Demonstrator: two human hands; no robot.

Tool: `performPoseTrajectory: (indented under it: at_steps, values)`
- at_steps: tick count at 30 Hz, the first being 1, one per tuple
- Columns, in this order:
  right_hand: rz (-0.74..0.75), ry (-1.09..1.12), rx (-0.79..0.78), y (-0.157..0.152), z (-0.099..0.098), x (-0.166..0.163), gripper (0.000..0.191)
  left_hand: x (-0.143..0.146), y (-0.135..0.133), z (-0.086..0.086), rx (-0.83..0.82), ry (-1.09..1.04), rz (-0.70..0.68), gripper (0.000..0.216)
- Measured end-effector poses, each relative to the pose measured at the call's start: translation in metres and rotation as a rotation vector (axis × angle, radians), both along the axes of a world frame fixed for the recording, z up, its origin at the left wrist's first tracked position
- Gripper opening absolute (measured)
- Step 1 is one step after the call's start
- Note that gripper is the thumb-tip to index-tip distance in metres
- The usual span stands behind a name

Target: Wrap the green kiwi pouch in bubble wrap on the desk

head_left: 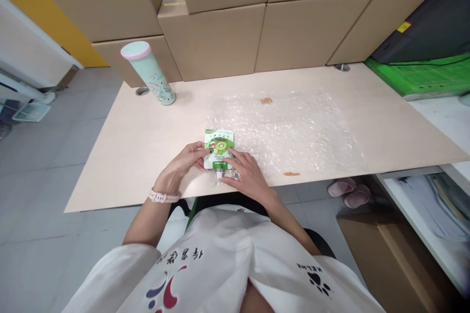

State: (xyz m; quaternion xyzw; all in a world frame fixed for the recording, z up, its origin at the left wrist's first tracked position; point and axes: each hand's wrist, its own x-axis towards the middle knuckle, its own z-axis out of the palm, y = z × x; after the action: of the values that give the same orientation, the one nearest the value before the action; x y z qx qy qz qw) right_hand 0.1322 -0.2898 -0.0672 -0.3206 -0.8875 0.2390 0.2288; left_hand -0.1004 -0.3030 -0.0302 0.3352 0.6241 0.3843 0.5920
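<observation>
A white and green spouted pouch (219, 146) with kiwi and other fruit printed on it lies at the left front edge of a sheet of bubble wrap (293, 127). Its white cap (219, 174) points toward me. My left hand (185, 164), wearing a pale pink wristband, grips the pouch's left edge with the thumb on its front. My right hand (247, 173) holds the lower right side, fingers over the printed face and thumb beside the cap. Crumpled clear wrap lies by the cap, partly hidden under the right hand.
A mint tumbler (156, 80) with a pink-rimmed lid stands at the back left of the table (121, 156). Cardboard boxes (216, 41) line the back edge. On the right is a green crate (422, 76). Pink slippers (356, 196) and an open carton (385, 254) are below the table.
</observation>
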Motion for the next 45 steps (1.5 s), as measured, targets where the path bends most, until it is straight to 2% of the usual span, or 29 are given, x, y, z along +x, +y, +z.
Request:
performPoseTrajectory:
  at_steps: [3, 6, 9, 11, 14, 17, 21, 25, 29, 34, 38, 40, 43, 45]
  values:
    - [0.014, 0.106, -0.073, 0.001, 0.003, 0.002, 0.057, 0.016, -0.016, 0.004, 0.070, -0.156, 0.106, 0.044]
    - [0.061, 0.276, -0.214, 0.003, 0.010, 0.011, 0.058, 0.045, -0.016, 0.015, 0.142, -0.228, 0.156, 0.048]
    - [0.068, 0.393, -0.402, 0.007, 0.019, 0.027, 0.051, 0.082, -0.008, 0.025, 0.233, -0.265, 0.105, 0.048]
    - [-0.004, 0.402, -0.464, 0.012, 0.022, 0.040, 0.046, 0.106, -0.001, 0.025, 0.280, -0.292, 0.047, 0.045]
    - [-0.213, 0.265, -0.411, 0.020, 0.021, 0.058, 0.042, 0.134, 0.009, 0.014, 0.264, -0.332, -0.012, 0.038]
    - [-0.375, 0.138, -0.257, 0.027, 0.016, 0.069, 0.032, 0.148, 0.016, -0.004, 0.223, -0.365, 0.016, 0.034]
    - [-0.454, 0.124, -0.115, 0.029, 0.008, 0.071, 0.031, 0.154, 0.016, -0.013, 0.252, -0.319, 0.020, 0.033]
    - [-0.447, 0.185, -0.161, 0.030, 0.001, 0.071, 0.022, 0.151, 0.006, -0.010, 0.395, -0.092, -0.053, 0.028]
    - [-0.482, 0.218, -0.171, 0.032, -0.004, 0.069, 0.011, 0.142, 0.001, -0.010, 0.477, 0.172, 0.009, 0.021]
    - [-0.480, 0.109, -0.090, 0.031, -0.001, 0.069, 0.014, 0.136, 0.002, -0.013, 0.452, 0.153, 0.012, 0.020]
    - [-0.452, 0.030, -0.054, 0.029, 0.004, 0.070, 0.015, 0.138, -0.001, -0.012, 0.481, 0.194, 0.107, 0.017]
    - [-0.475, -0.035, -0.007, 0.028, 0.003, 0.067, 0.015, 0.138, -0.004, -0.013, 0.534, 0.278, 0.173, 0.018]
    - [-0.556, -0.143, 0.057, 0.026, 0.000, 0.058, 0.017, 0.133, -0.007, -0.016, 0.557, 0.383, 0.288, 0.032]
    - [-0.581, -0.172, 0.077, 0.025, 0.000, 0.054, 0.019, 0.128, -0.008, -0.019, 0.484, 0.298, 0.335, 0.043]
